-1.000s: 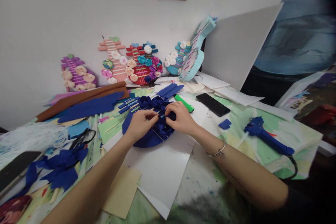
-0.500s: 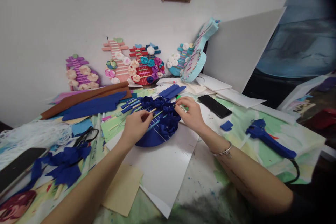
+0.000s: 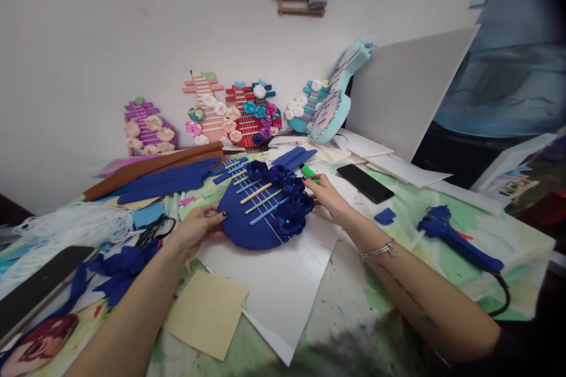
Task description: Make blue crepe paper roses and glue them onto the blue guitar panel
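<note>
A dark blue paper lute point(image 3: 239, 212) sits tilted over white paper, with pale strings, thin coloured sticks across it and crepe-paper flowers point(image 3: 294, 206) along its right side. My left hand point(image 3: 201, 224) grips its left edge, thumb on top and the other fingers partly underneath. At the opposite edge, my right hand point(image 3: 329, 197) closes on the lute beside the flowers; some of its fingertips are hidden. Just beyond the right fingers lies a bright green object point(image 3: 309, 173), partly covered.
A blue glue gun point(image 3: 460, 238) and a black phone point(image 3: 365, 183) lie to the right. Scissors point(image 3: 157, 228), blue crepe scraps point(image 3: 119, 268) and another phone point(image 3: 44, 283) are on the left. Several finished paper lutes point(image 3: 247, 115) lean on the wall. Yellow paper point(image 3: 207, 312) lies in front.
My left hand has moved from the sticks out to the lute's left edge. My right hand has shifted from the flowers to the right edge, uncovering the lute's front.
</note>
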A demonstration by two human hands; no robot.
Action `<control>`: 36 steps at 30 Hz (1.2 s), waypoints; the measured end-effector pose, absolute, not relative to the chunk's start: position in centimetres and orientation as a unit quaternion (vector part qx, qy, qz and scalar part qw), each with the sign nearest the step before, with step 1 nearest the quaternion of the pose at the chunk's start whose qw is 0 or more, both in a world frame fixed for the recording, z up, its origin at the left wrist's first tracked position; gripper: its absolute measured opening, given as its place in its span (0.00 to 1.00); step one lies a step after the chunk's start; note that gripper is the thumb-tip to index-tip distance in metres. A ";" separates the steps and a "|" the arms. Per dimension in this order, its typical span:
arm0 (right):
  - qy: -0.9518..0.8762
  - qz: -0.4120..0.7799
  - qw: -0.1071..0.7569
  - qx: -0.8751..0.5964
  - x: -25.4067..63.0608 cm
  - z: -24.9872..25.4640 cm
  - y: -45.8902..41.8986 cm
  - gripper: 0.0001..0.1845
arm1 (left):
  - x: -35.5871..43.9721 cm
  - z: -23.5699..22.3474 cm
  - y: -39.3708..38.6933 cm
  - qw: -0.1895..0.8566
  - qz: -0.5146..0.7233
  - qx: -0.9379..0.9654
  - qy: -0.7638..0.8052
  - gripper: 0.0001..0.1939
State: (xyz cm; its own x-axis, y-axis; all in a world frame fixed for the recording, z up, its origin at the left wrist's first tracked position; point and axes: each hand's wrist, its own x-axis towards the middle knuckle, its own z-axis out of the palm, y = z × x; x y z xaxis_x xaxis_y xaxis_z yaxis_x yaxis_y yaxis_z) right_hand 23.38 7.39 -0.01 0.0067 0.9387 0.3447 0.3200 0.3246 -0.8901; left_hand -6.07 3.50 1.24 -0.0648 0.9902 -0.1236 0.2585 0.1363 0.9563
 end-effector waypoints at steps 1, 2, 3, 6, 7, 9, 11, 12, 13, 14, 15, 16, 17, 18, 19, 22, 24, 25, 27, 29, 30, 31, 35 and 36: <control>-0.617 0.336 0.519 -0.487 23.3 0.2 7.2 0.14 | -6.0 1.3 3.5 0.446 0.439 0.513 0.588 0.26; -0.592 0.368 0.531 -0.481 23.2 0.5 7.1 0.15 | -6.0 1.4 3.6 0.439 0.470 0.510 0.571 0.27; -0.567 0.397 0.544 -0.474 23.1 0.8 6.9 0.15 | -6.1 1.5 3.6 0.430 0.501 0.508 0.554 0.27; -0.525 0.450 0.577 -0.435 23.0 1.5 6.6 0.17 | -6.3 2.0 3.7 0.398 0.577 0.500 0.509 0.27; -0.517 0.463 0.582 -0.423 23.0 1.6 6.5 0.18 | -6.4 2.1 3.7 0.388 0.595 0.496 0.500 0.26; -0.509 0.483 0.586 -0.407 22.9 1.6 6.5 0.18 | -6.7 2.2 3.8 0.375 0.619 0.487 0.490 0.25; -0.508 0.496 0.581 -0.399 22.9 1.6 6.5 0.17 | -6.8 2.2 3.8 0.370 0.633 0.476 0.485 0.25; -0.511 0.500 0.576 -0.397 22.9 1.5 6.5 0.16 | -6.8 2.2 3.8 0.369 0.638 0.471 0.485 0.25; -0.515 0.502 0.570 -0.397 22.9 1.4 6.5 0.14 | -6.8 2.1 3.9 0.369 0.642 0.467 0.484 0.24; -0.521 0.504 0.562 -0.399 22.9 1.3 6.5 0.13 | -6.8 2.1 3.9 0.370 0.645 0.462 0.484 0.24; -0.529 0.504 0.552 -0.402 22.9 1.2 6.5 0.11 | -6.8 2.1 3.9 0.370 0.648 0.458 0.484 0.24; -0.538 0.504 0.539 -0.407 22.9 1.1 6.6 0.09 | -6.7 2.1 3.9 0.370 0.650 0.453 0.484 0.24; -0.548 0.504 0.524 -0.413 23.0 1.0 6.6 0.07 | -6.7 2.0 3.9 0.371 0.653 0.449 0.484 0.24; -0.560 0.505 0.508 -0.417 22.9 0.8 6.6 0.05 | -6.7 2.0 3.9 0.370 0.656 0.444 0.485 0.25; -0.572 0.506 0.490 -0.420 22.9 0.7 6.6 0.04 | -6.7 2.0 3.9 0.370 0.658 0.440 0.485 0.25; -0.611 0.514 0.443 -0.408 22.6 0.6 6.3 0.04 | -6.7 1.9 4.0 0.369 0.664 0.431 0.487 0.25; -0.631 0.518 0.423 -0.393 22.4 0.7 6.0 0.05 | -6.8 1.9 4.0 0.368 0.666 0.429 0.488 0.24; -0.638 0.519 0.416 -0.387 22.4 0.8 5.9 0.05 | -6.8 1.9 4.0 0.367 0.666 0.428 0.488 0.24; -0.646 0.519 0.408 -0.383 22.3 1.1 5.5 0.07 | -6.7 1.9 4.0 0.364 0.669 0.428 0.487 0.23; -0.644 0.519 0.406 -0.389 22.4 1.4 5.3 0.10 | -6.6 1.9 3.9 0.360 0.673 0.428 0.484 0.22; -0.638 0.521 0.407 -0.396 22.3 1.5 5.2 0.12 | -6.5 2.0 3.9 0.357 0.676 0.428 0.482 0.22; -0.629 0.524 0.408 -0.404 22.2 1.5 5.1 0.14 | -6.4 2.0 3.8 0.355 0.678 0.429 0.480 0.22; -0.575 0.543 0.422 -0.443 21.5 1.3 4.9 0.15 | -5.6 2.0 3.5 0.349 0.684 0.437 0.469 0.22; -0.563 0.544 0.426 -0.452 21.3 1.2 4.9 0.14 | -5.4 1.9 3.5 0.348 0.684 0.439 0.467 0.22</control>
State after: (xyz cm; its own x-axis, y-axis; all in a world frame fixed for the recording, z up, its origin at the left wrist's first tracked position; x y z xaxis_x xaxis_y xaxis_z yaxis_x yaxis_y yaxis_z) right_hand 21.26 4.90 1.16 -0.2270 0.9738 -0.0119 0.0458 -0.0015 -0.9989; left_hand -5.42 3.45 1.95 -0.3725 0.8863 0.2752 -0.0658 -0.3211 0.9448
